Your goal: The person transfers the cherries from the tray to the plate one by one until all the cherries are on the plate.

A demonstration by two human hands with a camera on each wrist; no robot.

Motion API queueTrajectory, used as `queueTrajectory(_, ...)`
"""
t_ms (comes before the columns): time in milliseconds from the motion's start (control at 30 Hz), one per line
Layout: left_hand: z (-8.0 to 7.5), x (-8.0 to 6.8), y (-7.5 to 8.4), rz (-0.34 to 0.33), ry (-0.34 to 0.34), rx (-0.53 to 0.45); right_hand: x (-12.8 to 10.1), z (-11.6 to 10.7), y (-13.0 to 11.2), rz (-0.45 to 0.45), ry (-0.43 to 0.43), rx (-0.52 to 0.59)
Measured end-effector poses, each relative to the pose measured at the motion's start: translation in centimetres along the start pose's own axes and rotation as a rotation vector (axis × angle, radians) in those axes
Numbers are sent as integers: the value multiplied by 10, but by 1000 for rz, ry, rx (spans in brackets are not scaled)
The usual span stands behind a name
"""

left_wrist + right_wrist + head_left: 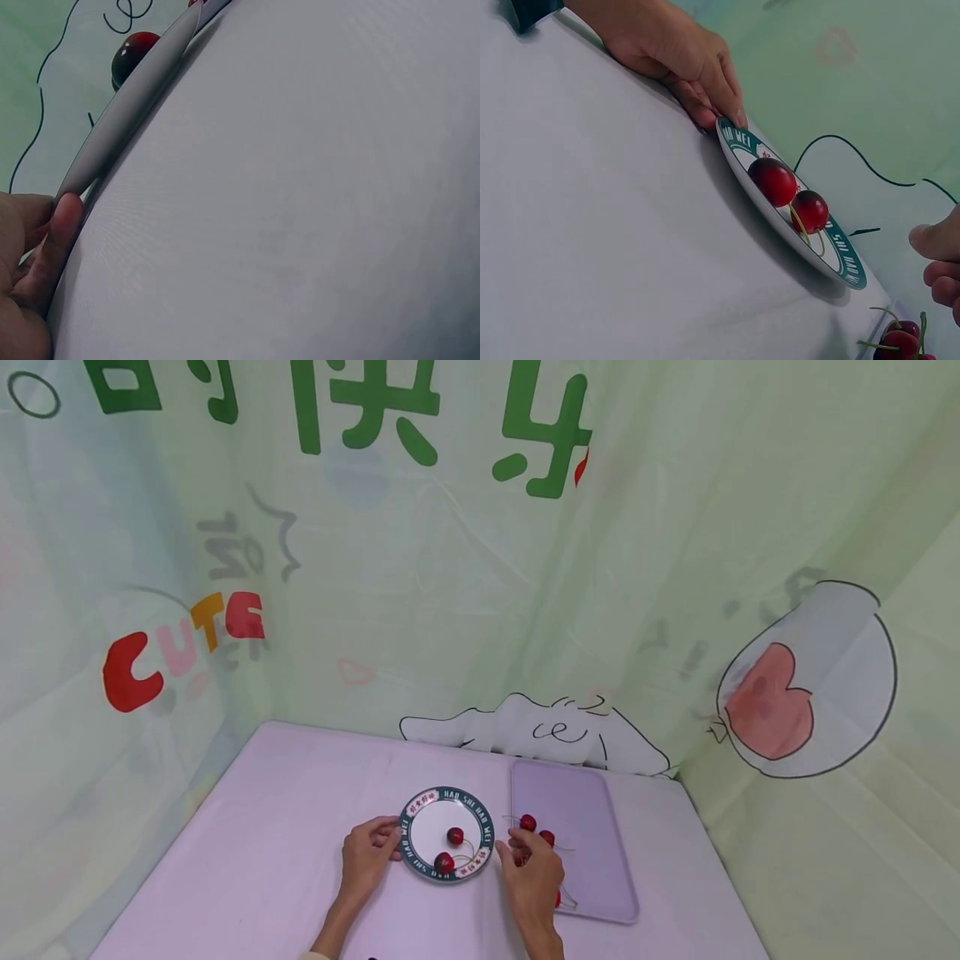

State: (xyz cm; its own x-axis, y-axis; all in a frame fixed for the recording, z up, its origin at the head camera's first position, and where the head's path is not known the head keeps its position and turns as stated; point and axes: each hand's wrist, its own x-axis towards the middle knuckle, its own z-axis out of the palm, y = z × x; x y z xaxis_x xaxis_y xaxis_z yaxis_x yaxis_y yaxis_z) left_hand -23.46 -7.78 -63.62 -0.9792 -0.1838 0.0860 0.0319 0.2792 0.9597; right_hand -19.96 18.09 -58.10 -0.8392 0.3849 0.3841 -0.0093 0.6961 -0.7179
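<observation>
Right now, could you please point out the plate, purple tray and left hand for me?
Plate [429, 823]: head view, on its bare white centre.
Purple tray [572, 803]: head view, on its bare upper floor.
Left hand [363, 860]: head view, on its back.

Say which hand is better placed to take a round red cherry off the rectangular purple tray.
Likely the right hand: it's nearer the cherries on the tray, while the left hand pinches the round green-rimmed white plate.
</observation>
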Motion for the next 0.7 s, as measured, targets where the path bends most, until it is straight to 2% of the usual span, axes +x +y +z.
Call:
queueTrajectory(300, -2, 0, 1, -16, -3, 3, 0, -2, 8, -23, 50, -48)
queueTrajectory(533, -1, -1, 3, 18, 10, 3, 2, -5, 16, -54, 76, -26)
queueTrajectory(700, -1, 0, 3, -19, -4, -13, 1, -6, 20, -38, 72, -12)
